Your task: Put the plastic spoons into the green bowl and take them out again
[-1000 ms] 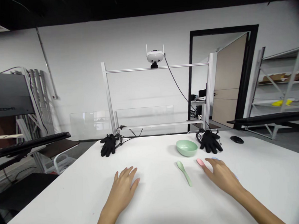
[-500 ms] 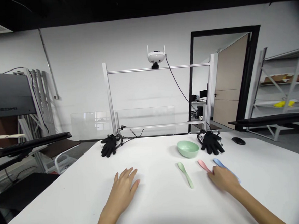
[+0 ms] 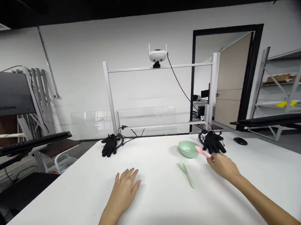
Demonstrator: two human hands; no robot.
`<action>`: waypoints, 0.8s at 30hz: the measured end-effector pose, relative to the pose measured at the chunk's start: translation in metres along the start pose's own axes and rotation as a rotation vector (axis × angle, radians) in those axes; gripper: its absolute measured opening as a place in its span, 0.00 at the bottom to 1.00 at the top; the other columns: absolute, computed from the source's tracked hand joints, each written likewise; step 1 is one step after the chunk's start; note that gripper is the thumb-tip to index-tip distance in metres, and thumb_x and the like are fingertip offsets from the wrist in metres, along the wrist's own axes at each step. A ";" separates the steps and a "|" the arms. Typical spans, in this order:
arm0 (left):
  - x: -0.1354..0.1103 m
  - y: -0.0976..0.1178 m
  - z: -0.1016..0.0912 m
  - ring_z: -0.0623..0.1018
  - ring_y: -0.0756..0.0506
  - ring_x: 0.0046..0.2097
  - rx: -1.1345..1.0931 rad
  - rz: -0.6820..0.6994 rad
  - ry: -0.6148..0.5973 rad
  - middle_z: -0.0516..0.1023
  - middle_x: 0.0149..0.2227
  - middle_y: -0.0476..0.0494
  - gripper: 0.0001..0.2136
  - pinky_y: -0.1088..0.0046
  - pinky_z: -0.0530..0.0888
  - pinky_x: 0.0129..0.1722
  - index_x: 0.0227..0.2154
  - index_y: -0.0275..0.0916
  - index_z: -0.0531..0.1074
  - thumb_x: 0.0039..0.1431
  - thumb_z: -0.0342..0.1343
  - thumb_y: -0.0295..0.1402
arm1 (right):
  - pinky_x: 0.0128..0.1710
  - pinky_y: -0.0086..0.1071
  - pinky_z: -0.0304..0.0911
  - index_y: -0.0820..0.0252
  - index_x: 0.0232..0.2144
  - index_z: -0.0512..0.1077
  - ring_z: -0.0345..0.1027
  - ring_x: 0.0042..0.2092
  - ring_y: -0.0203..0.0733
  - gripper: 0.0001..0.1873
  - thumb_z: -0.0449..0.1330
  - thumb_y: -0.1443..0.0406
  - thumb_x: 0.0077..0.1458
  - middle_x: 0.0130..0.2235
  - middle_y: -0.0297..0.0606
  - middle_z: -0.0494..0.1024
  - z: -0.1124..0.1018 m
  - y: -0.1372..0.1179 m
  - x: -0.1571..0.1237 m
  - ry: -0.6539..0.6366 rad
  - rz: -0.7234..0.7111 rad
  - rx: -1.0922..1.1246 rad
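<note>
Monitor lettered "REDMI"; two gloves, one bowl, one green spoon; right hand pinching one pink spoon; left hand spread wide.

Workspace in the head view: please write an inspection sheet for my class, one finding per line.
Surface: white table.
Things: pink spoon in the right hand, its head overlapping the green bowl in view, contact unclear; green spoon lying on the table.
Clutter: black gloves and a black mouse towards the back.
Hands: right closed on the pink spoon; left hand open, holding nothing.
Cables: black cable hanging from the white device.
Surroundings: metal frame, open door, shelves.
</note>
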State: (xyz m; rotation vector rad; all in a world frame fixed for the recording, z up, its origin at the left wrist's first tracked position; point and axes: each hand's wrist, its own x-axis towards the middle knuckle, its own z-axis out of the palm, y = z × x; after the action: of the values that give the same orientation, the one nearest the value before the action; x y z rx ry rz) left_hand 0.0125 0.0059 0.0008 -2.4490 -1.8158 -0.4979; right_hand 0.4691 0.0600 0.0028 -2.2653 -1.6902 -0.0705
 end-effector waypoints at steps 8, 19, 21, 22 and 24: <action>0.001 0.001 0.001 0.64 0.34 0.69 -0.001 -0.003 -0.010 0.68 0.68 0.40 0.24 0.42 0.58 0.67 0.65 0.45 0.66 0.72 0.43 0.44 | 0.41 0.40 0.66 0.64 0.39 0.81 0.76 0.46 0.56 0.20 0.53 0.57 0.59 0.43 0.56 0.81 -0.014 -0.041 0.056 -0.041 0.018 0.059; -0.002 -0.005 0.005 0.64 0.34 0.69 -0.006 -0.009 -0.013 0.68 0.68 0.41 0.24 0.42 0.57 0.68 0.65 0.45 0.66 0.72 0.43 0.45 | 0.47 0.46 0.68 0.71 0.51 0.76 0.74 0.53 0.64 0.40 0.56 0.40 0.56 0.51 0.66 0.78 0.020 -0.053 0.094 -0.114 0.105 0.064; -0.002 -0.005 0.003 0.64 0.34 0.69 -0.006 -0.012 -0.016 0.68 0.68 0.41 0.24 0.42 0.57 0.68 0.65 0.45 0.66 0.72 0.42 0.45 | 0.47 0.46 0.68 0.72 0.53 0.75 0.73 0.54 0.65 0.40 0.58 0.42 0.55 0.52 0.67 0.77 0.024 -0.053 0.097 -0.118 0.123 0.081; -0.002 -0.005 0.003 0.64 0.34 0.69 -0.007 -0.012 -0.014 0.68 0.68 0.41 0.24 0.42 0.58 0.68 0.65 0.45 0.66 0.73 0.42 0.45 | 0.47 0.46 0.68 0.73 0.54 0.74 0.73 0.54 0.65 0.41 0.59 0.42 0.55 0.52 0.67 0.77 0.026 -0.053 0.098 -0.118 0.128 0.087; -0.003 -0.004 0.002 0.64 0.34 0.69 -0.008 -0.012 -0.011 0.68 0.68 0.42 0.23 0.42 0.58 0.68 0.65 0.47 0.67 0.73 0.42 0.45 | 0.47 0.46 0.69 0.74 0.55 0.74 0.73 0.54 0.65 0.42 0.60 0.42 0.54 0.53 0.68 0.76 0.029 -0.053 0.101 -0.115 0.134 0.091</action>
State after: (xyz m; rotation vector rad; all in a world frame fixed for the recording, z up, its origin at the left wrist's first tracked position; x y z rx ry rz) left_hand 0.0082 0.0054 -0.0024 -2.4528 -1.8374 -0.4942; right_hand 0.4450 0.1748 0.0094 -2.3472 -1.5574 0.1663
